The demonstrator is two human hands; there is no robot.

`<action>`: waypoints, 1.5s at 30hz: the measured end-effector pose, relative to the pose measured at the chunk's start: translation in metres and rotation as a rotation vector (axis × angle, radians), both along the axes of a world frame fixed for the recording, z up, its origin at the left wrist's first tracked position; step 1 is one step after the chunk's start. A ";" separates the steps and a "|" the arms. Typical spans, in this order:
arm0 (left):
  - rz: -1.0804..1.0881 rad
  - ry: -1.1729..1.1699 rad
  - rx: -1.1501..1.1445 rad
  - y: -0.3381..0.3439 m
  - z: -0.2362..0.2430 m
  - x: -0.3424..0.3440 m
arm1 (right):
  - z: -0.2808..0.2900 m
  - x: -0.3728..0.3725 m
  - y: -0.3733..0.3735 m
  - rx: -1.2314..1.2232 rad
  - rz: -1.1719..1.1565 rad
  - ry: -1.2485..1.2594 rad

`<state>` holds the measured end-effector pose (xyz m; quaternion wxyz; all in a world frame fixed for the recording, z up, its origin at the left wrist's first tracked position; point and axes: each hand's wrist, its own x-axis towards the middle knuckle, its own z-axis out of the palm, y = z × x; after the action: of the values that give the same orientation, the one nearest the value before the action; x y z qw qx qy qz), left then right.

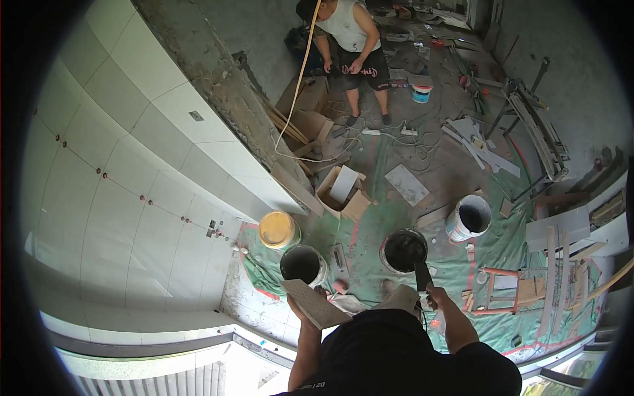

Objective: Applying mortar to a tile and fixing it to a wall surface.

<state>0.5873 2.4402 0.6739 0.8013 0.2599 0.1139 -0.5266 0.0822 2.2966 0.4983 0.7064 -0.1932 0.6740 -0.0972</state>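
My left hand (298,313) grips a pale rectangular tile (317,305) by its edge, tilted in front of my body. My right hand (434,297) is closed round the handle of a trowel (422,275). The trowel's dark blade reaches to the rim of a bucket (384,259) that holds dark grey mortar (405,249). Just beyond the tile stands another bucket (321,269) with a dark inside. My fingers under the tile are partly hidden.
A yellow-topped bucket (277,229) stands by the tiled wall (119,218); a white bucket (457,228) is at right. Cardboard box (356,206), loose tile (407,185), cables (426,148) and an orange frame (498,309) lie around. Another person (350,33) stands at the back.
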 end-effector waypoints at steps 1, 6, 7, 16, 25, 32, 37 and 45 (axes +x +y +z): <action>0.045 0.000 0.072 -0.004 0.005 -0.003 | 0.004 -0.001 0.002 -0.048 -0.003 0.049; 0.062 -0.061 0.079 -0.026 0.026 -0.016 | 0.000 0.001 -0.008 -0.032 -0.033 0.114; 0.058 -0.074 0.097 -0.034 0.031 -0.023 | -0.010 -0.003 -0.011 -0.036 -0.031 0.141; -0.024 0.018 0.380 -0.094 0.007 -0.088 | -0.114 0.000 -0.053 -0.014 0.151 0.183; -0.469 0.072 0.598 -0.108 -0.159 -0.132 | -0.223 0.048 -0.128 -0.094 0.044 0.279; -0.465 0.154 0.626 -0.093 -0.261 -0.126 | -0.291 0.070 -0.100 -0.098 0.118 0.273; -0.435 0.167 0.586 -0.099 -0.307 -0.109 | -0.320 0.065 -0.053 -0.173 0.091 0.310; -0.409 -0.040 0.510 -0.117 -0.308 -0.078 | -0.257 0.005 0.021 -0.107 0.355 0.425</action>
<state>0.5092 2.3235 0.3658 0.5902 0.4803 0.1718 -0.6257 0.0869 2.3181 0.2414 0.5440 -0.3614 0.7565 0.0352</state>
